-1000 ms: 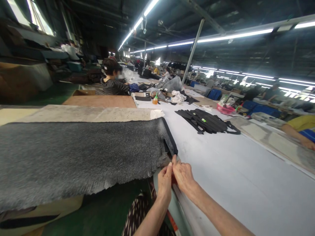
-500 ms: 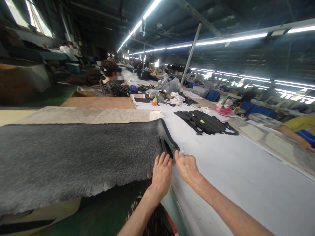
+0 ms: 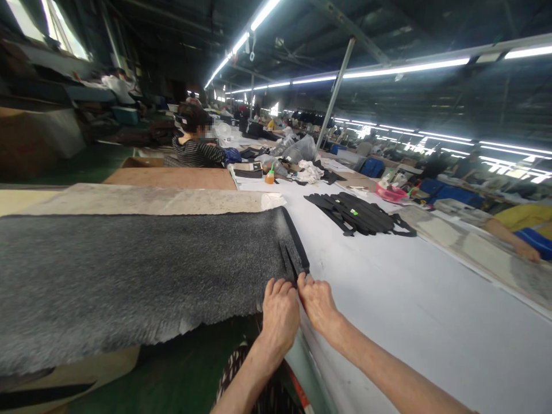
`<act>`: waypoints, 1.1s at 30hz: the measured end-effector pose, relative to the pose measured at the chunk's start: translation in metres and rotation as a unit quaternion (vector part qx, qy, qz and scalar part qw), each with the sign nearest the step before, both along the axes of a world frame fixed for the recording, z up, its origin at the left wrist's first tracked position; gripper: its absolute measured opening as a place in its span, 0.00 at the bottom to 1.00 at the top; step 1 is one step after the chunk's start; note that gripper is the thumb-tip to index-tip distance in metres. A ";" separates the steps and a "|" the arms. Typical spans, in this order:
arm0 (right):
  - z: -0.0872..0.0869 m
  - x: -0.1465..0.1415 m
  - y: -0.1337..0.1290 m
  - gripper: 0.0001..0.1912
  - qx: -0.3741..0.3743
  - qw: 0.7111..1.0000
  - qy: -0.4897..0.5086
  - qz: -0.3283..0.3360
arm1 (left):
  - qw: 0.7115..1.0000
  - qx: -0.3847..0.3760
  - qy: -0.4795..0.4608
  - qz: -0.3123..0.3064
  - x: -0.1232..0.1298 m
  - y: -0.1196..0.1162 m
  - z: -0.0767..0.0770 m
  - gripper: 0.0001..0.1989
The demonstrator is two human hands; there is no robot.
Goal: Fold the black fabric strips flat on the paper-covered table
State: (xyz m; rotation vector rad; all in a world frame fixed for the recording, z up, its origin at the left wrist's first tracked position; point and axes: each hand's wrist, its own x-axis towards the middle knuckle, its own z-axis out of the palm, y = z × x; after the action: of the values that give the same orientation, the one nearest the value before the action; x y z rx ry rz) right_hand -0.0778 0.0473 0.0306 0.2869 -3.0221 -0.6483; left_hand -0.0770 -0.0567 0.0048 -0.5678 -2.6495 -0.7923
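A long stack of dark grey fabric (image 3: 142, 270), its front edge frayed and uneven, spreads across the left and ends near the middle of the view. At its right end, my left hand (image 3: 281, 307) is closed on the near corner, fingers curled over the edge. Close beside it, my right hand (image 3: 318, 299) pinches the dark end strip of the fabric. Between the hands and the far corner, the layers part in narrow dark gaps. My fingertips are partly hidden against the fabric.
A white-topped table (image 3: 388, 305) extends to the right and away. On it lie black strap-like pieces (image 3: 362, 214), a small orange bottle (image 3: 269, 175) and clear plastic bags (image 3: 302, 148). A person in a striped top (image 3: 194, 150) sits beyond; another's arm (image 3: 513, 238) shows at right.
My right hand has moved left and slightly down, bringing the fabric's end strip closer to my left hand. The gap between the layers has narrowed. My left hand has shifted slightly down.
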 end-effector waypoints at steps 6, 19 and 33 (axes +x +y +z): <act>-0.005 0.003 -0.006 0.25 0.004 0.999 -0.028 -0.016 | 0.993 0.023 -0.086 -0.077 -0.042 -0.006 0.021 0.25; -0.018 0.036 -0.018 0.24 -0.122 0.990 -0.044 -0.060 | 0.981 -0.014 -0.145 -0.131 -0.056 -0.001 0.010 0.31; -0.023 0.057 0.029 0.19 -0.193 0.970 -0.091 -0.113 | 0.985 0.046 -0.019 -0.164 0.037 -0.043 0.003 0.26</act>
State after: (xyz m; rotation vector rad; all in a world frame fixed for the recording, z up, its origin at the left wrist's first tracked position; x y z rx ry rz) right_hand -0.0211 0.0765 0.0074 -0.0165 -3.2948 -0.0272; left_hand -0.0402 -0.0995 0.0077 -0.9895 -2.5698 -1.0205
